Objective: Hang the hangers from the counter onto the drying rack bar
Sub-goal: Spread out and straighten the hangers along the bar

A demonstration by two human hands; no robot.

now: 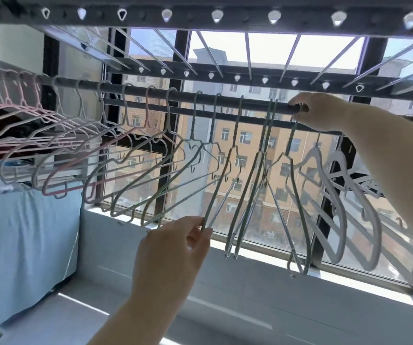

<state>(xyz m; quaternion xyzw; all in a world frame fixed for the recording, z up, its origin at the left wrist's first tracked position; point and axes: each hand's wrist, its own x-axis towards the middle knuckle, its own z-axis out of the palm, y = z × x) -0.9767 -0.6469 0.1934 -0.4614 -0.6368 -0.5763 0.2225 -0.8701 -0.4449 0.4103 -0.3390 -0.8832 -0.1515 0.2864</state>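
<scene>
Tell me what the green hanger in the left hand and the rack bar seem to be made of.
Green hanger: thin wire, apparently plastic-coated, matte; the twisted neck shows it. Rack bar: likely metal tube, dark satin finish with a faint sheen; painted or coated, unclear.

drying rack bar (180,95): dark, horizontal | pink wire hangers (51,194): hooked on left stretch, bunched, swung sideways | green wire hangers (236,131): hooked mid-bar, spaced, several tilted | white plastic hangers (333,205): rightmost, hanging
</scene>
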